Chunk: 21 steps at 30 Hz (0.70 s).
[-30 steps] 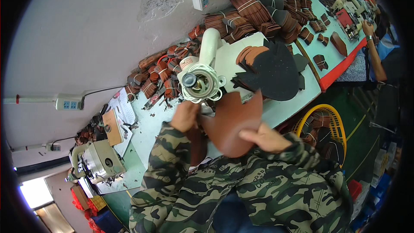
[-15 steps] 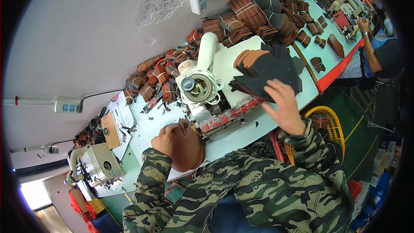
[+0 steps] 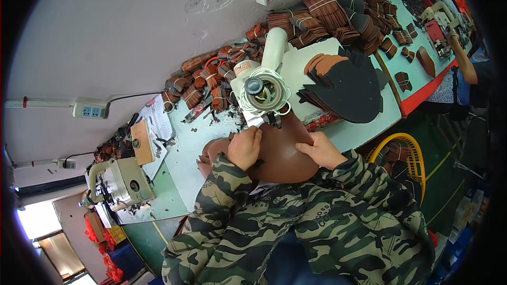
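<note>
both hands pressed flat on the rounded brown leather piece [image 3: 282, 150], left hand [image 3: 244, 148] nearer the white sewing machine's [image 3: 264, 87] needle end than the right hand [image 3: 319, 150]

You see a brown leather piece [image 3: 282, 150], a white sewing machine [image 3: 264, 82], black cut pieces [image 3: 346, 92], a pale green tabletop [image 3: 198, 142], and green-brown camouflage sleeves [image 3: 317, 216].

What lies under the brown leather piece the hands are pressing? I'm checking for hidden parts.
Both hands, left hand and right hand, rest on the brown leather piece. Beneath it the pale table shows at its edges; the rest is covered.
</note>
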Tool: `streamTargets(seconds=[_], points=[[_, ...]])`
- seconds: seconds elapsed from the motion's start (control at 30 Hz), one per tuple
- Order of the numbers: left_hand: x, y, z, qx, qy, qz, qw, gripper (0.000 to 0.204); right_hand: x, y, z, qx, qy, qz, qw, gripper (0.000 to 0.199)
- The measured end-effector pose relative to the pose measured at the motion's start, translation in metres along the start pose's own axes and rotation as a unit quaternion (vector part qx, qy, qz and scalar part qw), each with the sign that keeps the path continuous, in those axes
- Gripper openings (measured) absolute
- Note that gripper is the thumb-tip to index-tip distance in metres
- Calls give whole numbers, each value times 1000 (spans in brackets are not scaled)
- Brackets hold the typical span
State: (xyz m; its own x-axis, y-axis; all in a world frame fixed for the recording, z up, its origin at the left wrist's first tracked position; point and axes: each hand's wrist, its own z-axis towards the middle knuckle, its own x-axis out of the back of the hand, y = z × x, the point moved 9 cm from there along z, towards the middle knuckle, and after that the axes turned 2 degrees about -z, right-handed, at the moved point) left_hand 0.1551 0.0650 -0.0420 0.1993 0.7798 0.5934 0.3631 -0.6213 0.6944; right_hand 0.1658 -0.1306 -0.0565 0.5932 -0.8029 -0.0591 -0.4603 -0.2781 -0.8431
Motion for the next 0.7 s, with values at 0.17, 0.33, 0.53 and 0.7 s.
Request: streamTargets(seconds=[0.17,0.33,0.53,0.7], points=[[-4,-1,11,-20,-52,8,998,28,-5,1,-8,-12,-11,-1,1000,23],[-9,23,23,-55,-6,44,997,26,-16,18,-27,-10,-2,43,999,27],[-1,9,21,109,-162,-161,967,22,-14,-16,-56,-62,-72,60,994,30],[55,-91,-3,-3,-7,434,901,27,115,-140,-113,380,336,-115,854,31]])
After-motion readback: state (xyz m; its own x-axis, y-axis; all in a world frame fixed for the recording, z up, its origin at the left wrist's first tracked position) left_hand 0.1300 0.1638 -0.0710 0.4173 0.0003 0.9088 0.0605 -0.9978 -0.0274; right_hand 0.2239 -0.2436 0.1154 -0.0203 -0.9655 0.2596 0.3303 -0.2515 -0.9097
